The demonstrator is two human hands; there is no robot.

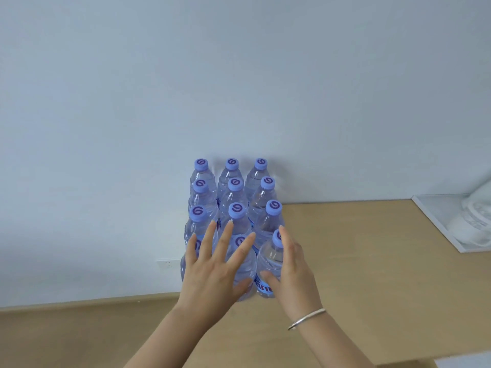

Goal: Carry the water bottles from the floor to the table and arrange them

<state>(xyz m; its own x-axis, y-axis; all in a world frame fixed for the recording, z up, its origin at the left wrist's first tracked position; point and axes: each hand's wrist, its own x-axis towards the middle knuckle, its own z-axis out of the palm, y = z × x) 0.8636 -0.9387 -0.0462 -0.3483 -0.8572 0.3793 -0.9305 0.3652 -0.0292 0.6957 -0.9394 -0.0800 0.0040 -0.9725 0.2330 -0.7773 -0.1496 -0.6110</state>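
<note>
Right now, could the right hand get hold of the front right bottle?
Probably yes. The right hand is open beside the front right bottle, thumb against its side, and nothing stands between them.

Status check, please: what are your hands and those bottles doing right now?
Left hand open, fingers spread over front bottles. Right hand open against front-right bottle. Twelve clear purple-capped plastic water bottles upright, gridded. Nothing blocking.

The water bottles (261,205) are clear plastic with lilac-blue caps (237,210), each cap printed with a dark purple swirl. The front right bottle (269,258) bears a blue label with white lettering. The table (372,261) is light tan wood-tone. A silver bangle (307,318) circles the right wrist.
</note>
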